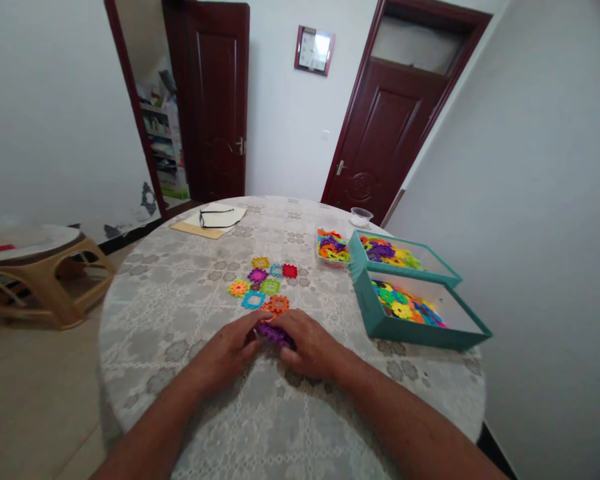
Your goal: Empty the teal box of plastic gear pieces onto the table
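Near the front middle of the table, my left hand [235,343] and my right hand [307,341] meet around a purple toothed plastic building piece [275,333]. Both hands have their fingers closed on it, and they partly cover it. Some orange shows at its far side, but I cannot tell whether it is joined to the purple. Just beyond my fingers lie an orange square piece [279,304] and a blue square frame [254,300]. Farther off are a green piece [270,287], an orange-and-yellow one [239,288], a purple one [258,275], a yellow one [261,263] and a red one [290,271].
Right of the loose pieces stand a clear tub [333,257] and a teal box [367,310] with its lid [437,267], all holding colourful pieces. A clear bowl [361,217] sits behind. Glasses [217,227] rest on papers at the back left. A stool [45,273] stands left.
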{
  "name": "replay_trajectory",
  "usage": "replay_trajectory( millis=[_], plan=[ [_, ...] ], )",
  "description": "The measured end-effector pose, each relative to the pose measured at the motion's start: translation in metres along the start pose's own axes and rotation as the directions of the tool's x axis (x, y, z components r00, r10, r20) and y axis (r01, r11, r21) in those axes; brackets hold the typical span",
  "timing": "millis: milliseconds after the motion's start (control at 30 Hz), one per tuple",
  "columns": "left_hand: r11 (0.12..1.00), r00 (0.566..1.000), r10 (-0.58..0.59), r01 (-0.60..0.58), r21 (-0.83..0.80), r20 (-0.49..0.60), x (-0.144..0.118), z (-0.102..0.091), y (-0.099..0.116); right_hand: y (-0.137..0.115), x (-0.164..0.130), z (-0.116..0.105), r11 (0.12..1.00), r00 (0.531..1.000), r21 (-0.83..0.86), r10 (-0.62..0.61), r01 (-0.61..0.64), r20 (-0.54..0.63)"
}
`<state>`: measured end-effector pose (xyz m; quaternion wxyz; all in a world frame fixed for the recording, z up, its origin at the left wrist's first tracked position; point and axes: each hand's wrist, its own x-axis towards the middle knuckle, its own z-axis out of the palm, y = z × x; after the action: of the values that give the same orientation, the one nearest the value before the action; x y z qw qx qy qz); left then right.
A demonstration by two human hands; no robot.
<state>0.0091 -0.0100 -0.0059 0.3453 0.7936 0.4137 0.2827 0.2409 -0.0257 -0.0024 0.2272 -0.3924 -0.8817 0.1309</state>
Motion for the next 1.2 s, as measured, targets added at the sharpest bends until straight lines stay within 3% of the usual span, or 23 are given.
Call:
replay_trajectory(
  millis=[133, 300, 400, 500, 567, 633, 733, 833, 933, 1000, 1067, 1133, 1200],
  plan=[
    [0.993, 1.0, -0.018, 0.019, -0.12, 0.004, 0.004, -0.003, 0.004, 0.005, 0.003, 0.001, 0.992, 0.999, -0.123, 0.029, -0.03, -0.012],
    [0.993, 0.996, -0.062, 0.055, -0.108, -0.057, 0.011, 0.003, 0.001, -0.007, 0.007, -0.012, 0.95, 0.986, -0.276, 0.162, -0.146, 0.033],
    [0.993, 0.989, -0.109, 0.105, -0.053, -0.095, 0.014, 0.007, -0.001, -0.01, -0.001, -0.043, 0.942, 0.975, -0.255, 0.217, -0.22, -0.039],
    [0.988, 0.981, -0.138, 0.145, 0.044, -0.139, 0.015, 0.008, -0.002, 0.003, -0.017, -0.093, 0.95, 0.958, -0.192, 0.208, -0.246, -0.198],
    [0.983, 0.975, -0.142, 0.159, 0.091, -0.172, 0.015, 0.008, -0.004, 0.025, -0.029, -0.135, 0.93, 0.913, -0.21, 0.217, -0.301, -0.346],
    [0.979, 0.972, -0.135, 0.161, 0.126, -0.194, 0.014, 0.008, -0.005, 0.055, -0.039, -0.177, 0.86, 0.839, -0.285, 0.252, -0.422, -0.482],
    [0.976, 0.973, -0.109, 0.143, 0.164, -0.203, 0.013, 0.007, -0.005, 0.107, -0.045, -0.23, 0.59, 0.703, -0.419, 0.409, -0.69, -0.582],
    [0.97, 0.968, -0.087, 0.135, 0.201, -0.233, 0.012, 0.006, -0.005, 0.152, -0.046, -0.26, 0.47, 0.615, -0.405, 0.5, -0.784, -0.61],
    [0.959, 0.96, -0.065, 0.135, 0.248, -0.271, 0.012, 0.006, -0.009, 0.177, -0.047, -0.267, 0.425, 0.576, -0.39, 0.559, -0.817, -0.597],
    [0.954, 0.959, -0.049, 0.129, 0.272, -0.28, 0.012, 0.007, -0.012, 0.18, -0.051, -0.263, 0.423, 0.582, -0.401, 0.574, -0.813, -0.575],
    [0.95, 0.957, -0.041, 0.126, 0.285, -0.286, 0.011, 0.009, -0.013, 0.172, -0.056, -0.251, 0.451, 0.619, -0.424, 0.566, -0.786, -0.544],
    [0.949, 0.957, -0.042, 0.128, 0.287, -0.288, 0.009, 0.011, -0.012, 0.156, -0.062, -0.232, 0.535, 0.702, -0.457, 0.496, -0.71, -0.51],
    [0.951, 0.958, -0.044, 0.127, 0.281, -0.284, 0.006, 0.014, -0.009, 0.132, -0.068, -0.206, 0.687, 0.815, -0.47, 0.332, -0.554, -0.475]
  ],
)
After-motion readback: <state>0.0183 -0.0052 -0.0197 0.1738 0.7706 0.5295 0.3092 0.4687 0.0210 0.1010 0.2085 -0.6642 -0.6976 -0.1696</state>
